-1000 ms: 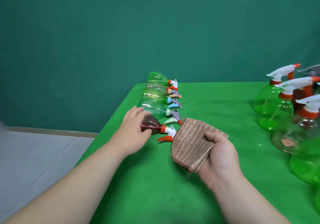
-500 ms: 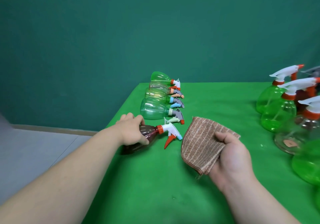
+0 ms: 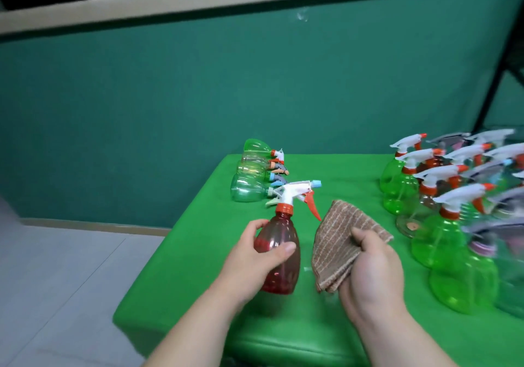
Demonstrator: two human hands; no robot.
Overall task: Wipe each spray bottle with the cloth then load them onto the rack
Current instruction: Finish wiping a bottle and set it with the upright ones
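Observation:
My left hand (image 3: 251,256) grips a dark red spray bottle (image 3: 280,242) by its body and holds it upright above the green table; its white head with an orange trigger and blue nozzle points right. My right hand (image 3: 371,267) holds a folded brown striped cloth (image 3: 337,242) just right of the bottle, a small gap between them. Several green and clear spray bottles (image 3: 251,174) lie in a row on their sides at the table's far left edge.
Many upright spray bottles (image 3: 442,225), green and clear with white heads, crowd the table's right side. The green table cover (image 3: 326,174) ends at a near edge and a left edge above a grey floor (image 3: 56,281). A black frame leg (image 3: 493,77) stands far right.
My left hand lifted the red bottle from lying on the table to upright and brought it nearer. My right hand with the cloth stayed beside it. The camera tilted up.

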